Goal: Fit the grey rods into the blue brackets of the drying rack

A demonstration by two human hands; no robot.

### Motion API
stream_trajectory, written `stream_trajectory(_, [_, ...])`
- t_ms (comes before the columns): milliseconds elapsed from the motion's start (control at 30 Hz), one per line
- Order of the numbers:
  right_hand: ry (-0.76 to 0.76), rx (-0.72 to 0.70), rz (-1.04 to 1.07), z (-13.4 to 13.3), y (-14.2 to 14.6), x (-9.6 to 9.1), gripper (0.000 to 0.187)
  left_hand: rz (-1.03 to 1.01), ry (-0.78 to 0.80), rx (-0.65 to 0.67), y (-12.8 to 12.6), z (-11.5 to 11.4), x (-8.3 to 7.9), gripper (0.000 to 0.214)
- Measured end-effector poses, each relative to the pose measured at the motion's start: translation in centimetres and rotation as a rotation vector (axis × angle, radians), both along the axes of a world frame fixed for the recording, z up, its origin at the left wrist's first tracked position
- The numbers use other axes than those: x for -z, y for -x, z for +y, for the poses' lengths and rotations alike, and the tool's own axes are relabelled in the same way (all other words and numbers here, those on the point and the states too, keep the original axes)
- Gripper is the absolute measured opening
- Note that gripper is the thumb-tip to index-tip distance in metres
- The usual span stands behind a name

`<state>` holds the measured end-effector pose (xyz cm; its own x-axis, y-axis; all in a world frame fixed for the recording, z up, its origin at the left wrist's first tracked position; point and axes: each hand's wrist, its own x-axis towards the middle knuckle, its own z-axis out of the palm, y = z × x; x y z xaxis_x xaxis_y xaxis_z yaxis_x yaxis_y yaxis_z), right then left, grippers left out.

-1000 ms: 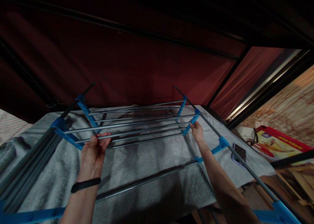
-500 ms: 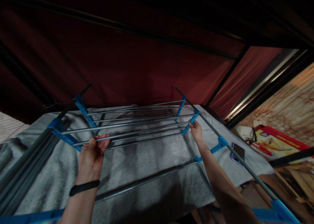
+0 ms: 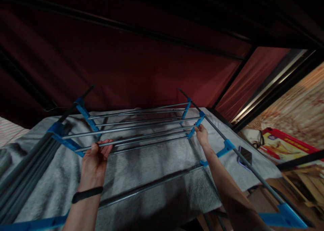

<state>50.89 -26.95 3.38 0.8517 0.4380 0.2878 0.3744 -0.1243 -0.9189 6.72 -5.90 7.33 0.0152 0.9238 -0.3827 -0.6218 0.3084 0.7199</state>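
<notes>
A rack frame of grey metal tubes and blue plastic brackets lies over a grey cloth [image 3: 162, 170]. My left hand [image 3: 97, 155] is closed around the left part of a cross tube [image 3: 141, 137], close to a blue bracket [image 3: 68, 142]. At that tube's other end, the fingers of my right hand [image 3: 201, 134] are closed at the joint with the right bracket [image 3: 199, 118]; the fingertips are partly hidden. More cross tubes run parallel behind. One lower tube [image 3: 152, 187] spans the frame nearer to me.
Several loose grey tubes [image 3: 27, 177] lie bundled at the left. A phone [image 3: 244, 156] rests on the cloth beyond the right side tube [image 3: 258, 178]. A red and yellow box [image 3: 288, 145] is at the far right. Dark red fabric [image 3: 141, 65] hangs behind.
Hardly anything differs. Both hands keep their places on the cross tube, and the whole view has shifted very slightly.
</notes>
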Motion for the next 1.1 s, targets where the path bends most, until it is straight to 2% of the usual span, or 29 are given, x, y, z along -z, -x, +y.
stream_trajectory(433, [0.001,0.003,0.005,-0.1,0.5,-0.5,0.023,-0.017,0.002,0.0,-0.2,-0.1,-0.4,0.035])
stream_trajectory(633, [0.003,0.01,0.004,-0.1,0.9,-1.0,0.024,-0.024,-0.02,0.009,-0.1,-0.1,-0.2,0.035])
stream_trajectory(867, [0.009,-0.003,-0.007,-0.3,1.6,-1.8,0.021,-0.01,0.001,0.002,-0.2,-0.2,-0.6,0.034])
stream_trajectory(1100, [0.029,0.02,-0.028,-0.3,1.4,-1.6,0.019,0.016,-0.02,0.007,-0.4,-0.2,-0.7,0.036])
